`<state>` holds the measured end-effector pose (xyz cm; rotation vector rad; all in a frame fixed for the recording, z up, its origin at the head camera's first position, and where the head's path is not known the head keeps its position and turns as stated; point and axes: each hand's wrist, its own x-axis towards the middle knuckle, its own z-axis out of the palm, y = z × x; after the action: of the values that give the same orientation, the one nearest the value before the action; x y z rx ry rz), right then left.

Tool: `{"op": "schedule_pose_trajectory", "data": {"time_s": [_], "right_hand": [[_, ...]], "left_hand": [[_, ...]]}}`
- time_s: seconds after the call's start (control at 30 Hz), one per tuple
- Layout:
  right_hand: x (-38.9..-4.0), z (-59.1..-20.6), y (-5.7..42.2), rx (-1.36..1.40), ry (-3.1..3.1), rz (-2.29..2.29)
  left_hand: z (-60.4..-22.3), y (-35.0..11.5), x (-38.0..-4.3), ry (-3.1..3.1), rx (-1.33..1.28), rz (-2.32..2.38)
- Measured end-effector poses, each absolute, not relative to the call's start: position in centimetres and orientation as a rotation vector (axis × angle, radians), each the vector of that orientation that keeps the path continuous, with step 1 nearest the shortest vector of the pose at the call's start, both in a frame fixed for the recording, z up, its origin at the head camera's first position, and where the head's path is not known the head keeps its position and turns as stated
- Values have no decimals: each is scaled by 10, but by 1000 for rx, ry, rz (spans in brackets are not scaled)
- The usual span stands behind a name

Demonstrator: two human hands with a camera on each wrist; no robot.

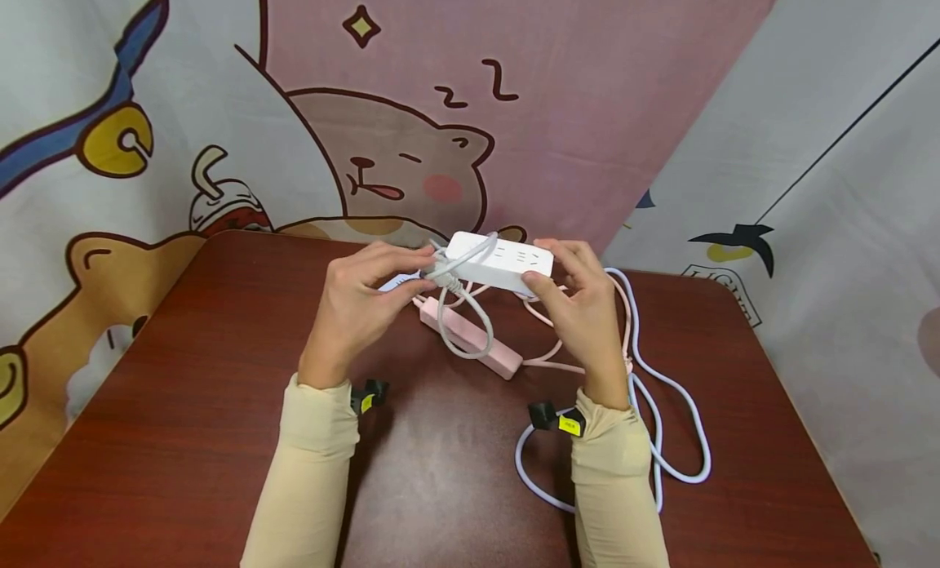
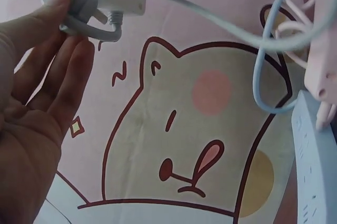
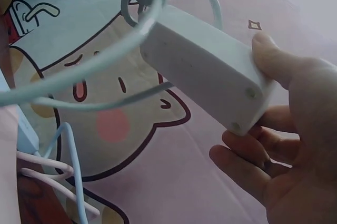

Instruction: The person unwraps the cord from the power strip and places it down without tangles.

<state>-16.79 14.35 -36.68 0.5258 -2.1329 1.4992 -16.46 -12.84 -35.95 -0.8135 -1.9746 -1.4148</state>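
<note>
A white power strip (image 1: 499, 262) is held up above the table, its socket face showing in the head view. My right hand (image 1: 583, 300) grips its right end, thumb on the near side and fingers at the far side. At the other end, my left hand (image 1: 373, 300) pinches the grey plug (image 2: 81, 3) of the strip's cord between thumb and fingers. The grey cord (image 1: 488, 339) loops around the strip's left end and hangs below it. In the right wrist view the strip's underside (image 3: 195, 84) faces the camera.
Beneath the hands lies a pink power strip (image 1: 470, 338) with its pink cord. A light blue power strip (image 2: 310, 155) lies behind the left hand, and a blue cord (image 1: 693, 413) curls across the right side of the brown table (image 1: 184, 437). A printed curtain (image 1: 573, 103) hangs behind.
</note>
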Motion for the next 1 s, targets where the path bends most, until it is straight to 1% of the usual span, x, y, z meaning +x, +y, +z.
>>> {"op": "schedule_pose_trajectory", "data": {"time_s": [0.13,0.4,0.7,1.0], "right_hand": [[-168,-367,146,541,-2125,1536],[-169,-368,145,541,-2128,1531],[-168,-367,145,542,-2131,1522],[-163,-365,145,531,-2092,1650]], "left_hand": [[-359,-128,-165,-1943,-820,-1460],[-361,-123,-164,-1992,-708,-1433],[-362,-119,-164,-1978,-713,-1421],[-364,-119,-164,-2010,-769,-1345]]}}
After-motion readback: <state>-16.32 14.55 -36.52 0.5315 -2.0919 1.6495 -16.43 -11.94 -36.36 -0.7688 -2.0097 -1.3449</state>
